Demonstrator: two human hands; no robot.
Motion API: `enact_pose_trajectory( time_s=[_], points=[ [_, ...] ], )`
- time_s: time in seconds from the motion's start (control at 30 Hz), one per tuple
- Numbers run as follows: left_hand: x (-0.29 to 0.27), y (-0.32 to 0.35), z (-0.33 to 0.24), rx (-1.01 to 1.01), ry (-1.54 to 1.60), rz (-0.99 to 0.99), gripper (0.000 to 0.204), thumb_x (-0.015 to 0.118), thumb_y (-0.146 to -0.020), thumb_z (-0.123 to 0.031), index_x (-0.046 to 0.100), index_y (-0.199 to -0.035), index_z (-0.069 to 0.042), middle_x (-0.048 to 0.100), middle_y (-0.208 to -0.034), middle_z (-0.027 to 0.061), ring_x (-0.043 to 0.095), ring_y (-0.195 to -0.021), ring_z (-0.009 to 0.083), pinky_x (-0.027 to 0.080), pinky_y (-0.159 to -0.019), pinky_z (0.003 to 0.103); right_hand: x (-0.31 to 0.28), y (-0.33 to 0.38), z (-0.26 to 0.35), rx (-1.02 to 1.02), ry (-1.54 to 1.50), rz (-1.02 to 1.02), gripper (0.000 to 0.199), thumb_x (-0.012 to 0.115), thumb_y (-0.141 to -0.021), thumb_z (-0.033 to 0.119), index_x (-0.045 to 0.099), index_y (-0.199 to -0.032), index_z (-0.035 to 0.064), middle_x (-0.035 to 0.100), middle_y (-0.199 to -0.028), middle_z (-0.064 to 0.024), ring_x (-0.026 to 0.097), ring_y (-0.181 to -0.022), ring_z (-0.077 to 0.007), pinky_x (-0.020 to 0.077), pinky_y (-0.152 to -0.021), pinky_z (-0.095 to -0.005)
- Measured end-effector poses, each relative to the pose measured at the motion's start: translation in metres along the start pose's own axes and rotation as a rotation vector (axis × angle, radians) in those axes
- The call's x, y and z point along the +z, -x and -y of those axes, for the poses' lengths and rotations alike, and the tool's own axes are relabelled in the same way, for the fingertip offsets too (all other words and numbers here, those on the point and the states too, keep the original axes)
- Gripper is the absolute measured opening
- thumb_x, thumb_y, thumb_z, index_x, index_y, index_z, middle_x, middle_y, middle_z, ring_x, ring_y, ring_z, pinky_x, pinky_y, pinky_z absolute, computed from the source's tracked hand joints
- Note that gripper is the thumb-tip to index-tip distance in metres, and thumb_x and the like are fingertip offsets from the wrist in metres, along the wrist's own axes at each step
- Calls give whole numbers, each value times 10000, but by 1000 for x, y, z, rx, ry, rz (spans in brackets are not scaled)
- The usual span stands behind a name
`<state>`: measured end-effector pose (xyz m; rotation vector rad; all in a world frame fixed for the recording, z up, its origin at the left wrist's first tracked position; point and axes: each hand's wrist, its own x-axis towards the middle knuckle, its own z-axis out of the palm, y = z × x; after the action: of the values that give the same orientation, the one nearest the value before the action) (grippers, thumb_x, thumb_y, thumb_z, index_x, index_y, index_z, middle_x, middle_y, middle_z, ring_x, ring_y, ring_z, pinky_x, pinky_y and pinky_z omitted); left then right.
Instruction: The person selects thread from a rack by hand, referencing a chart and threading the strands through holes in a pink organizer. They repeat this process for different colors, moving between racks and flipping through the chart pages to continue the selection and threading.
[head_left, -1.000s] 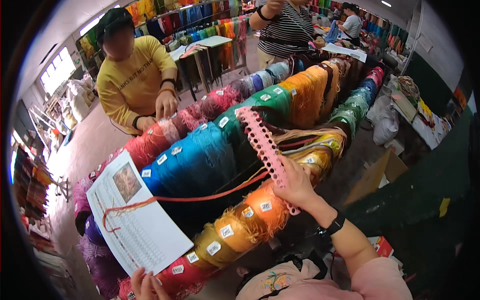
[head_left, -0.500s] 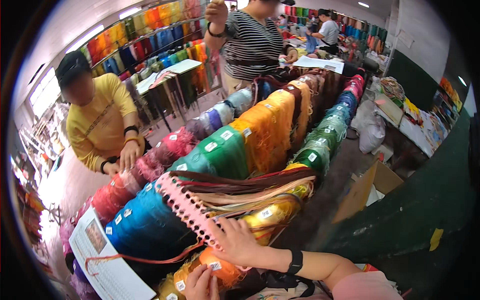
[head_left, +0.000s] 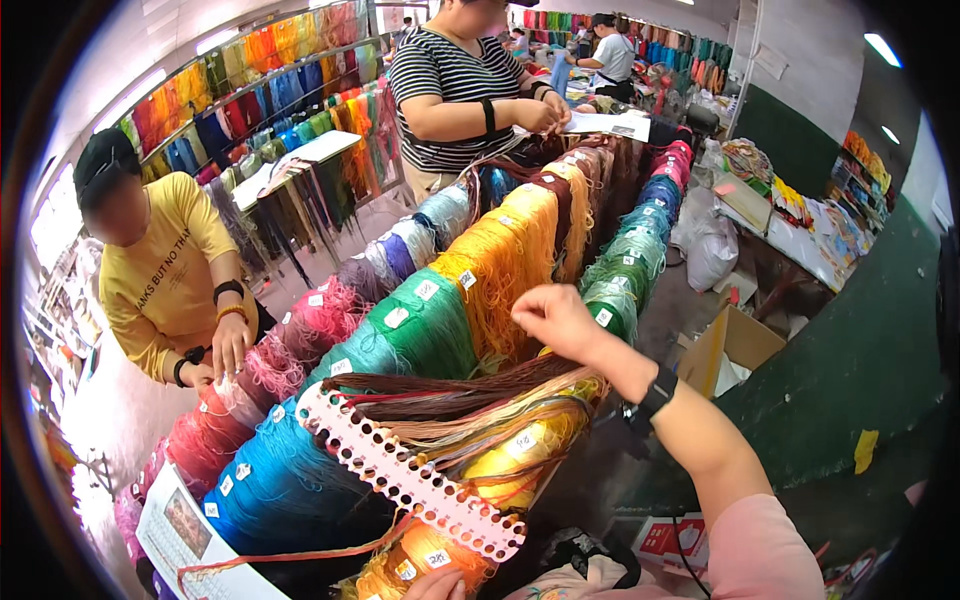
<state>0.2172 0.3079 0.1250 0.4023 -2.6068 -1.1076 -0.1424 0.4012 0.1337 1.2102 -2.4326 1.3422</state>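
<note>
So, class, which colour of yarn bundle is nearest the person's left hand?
The orange bundle at the lower edge, close by the left hand; the yellow bundle lies beyond the pink punched card, and the blue one farther left.

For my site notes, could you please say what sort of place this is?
Probably a thread or textile workshop: labelled skeins in long multicoloured rows, a pink perforated card with many strands running from it, and coloured yarn hanging in the background.

Perforated card (head_left: 403,474): before me, on the thread rolls (head_left: 275,475)
Thread bundle (head_left: 460,398): right of the card
Printed sheet (head_left: 190,540): to my left
Cardboard box (head_left: 705,355): right of the rolls, before the bag (head_left: 711,257)
</note>
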Motion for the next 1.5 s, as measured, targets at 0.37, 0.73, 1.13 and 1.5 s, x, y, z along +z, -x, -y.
enact_pose_trajectory(
  time_s=[0.37, 0.73, 1.13, 1.5],
  points=[
    [21, -16, -21, -114, -34, -207, 121, 546, -735, -6, 577, -848, 25, 592, -813, 161, 578, -768, 281, 455, -693, 318, 8, -115, -61, 140, 187, 112, 85, 562, -618, 90, 600, -602, 15, 580, -599, -143, 590, -579, -245, 469, -557, -311],
    [26, -26, -33, -197, -14, -327, 114, 539, -749, 0, 574, -856, 18, 593, -837, 134, 572, -778, 243, 443, -696, 295, -22, -138, -78, 423, -536, 420, 53, 512, -680, 56, 533, -636, 34, 563, -603, -56, 543, -523, -103, 412, -428, -198],
    [26, -21, -23, -191, -89, -369, 123, 546, -744, -1, 572, -863, 18, 587, -845, 146, 570, -778, 263, 444, -700, 312, -30, -134, -69, 546, -572, 433, 66, 504, -743, 104, 510, -722, 41, 570, -688, -50, 554, -555, -96, 434, -456, -192],
    [23, -25, -20, -161, -123, -391, 122, 548, -731, 8, 580, -847, 29, 567, -867, 164, 551, -803, 292, 435, -710, 329, -34, -136, -56, 315, -312, 416, 101, 585, -707, 153, 575, -688, 54, 487, -530, 21, 464, -450, -61, 359, -406, -195]
  ],
)
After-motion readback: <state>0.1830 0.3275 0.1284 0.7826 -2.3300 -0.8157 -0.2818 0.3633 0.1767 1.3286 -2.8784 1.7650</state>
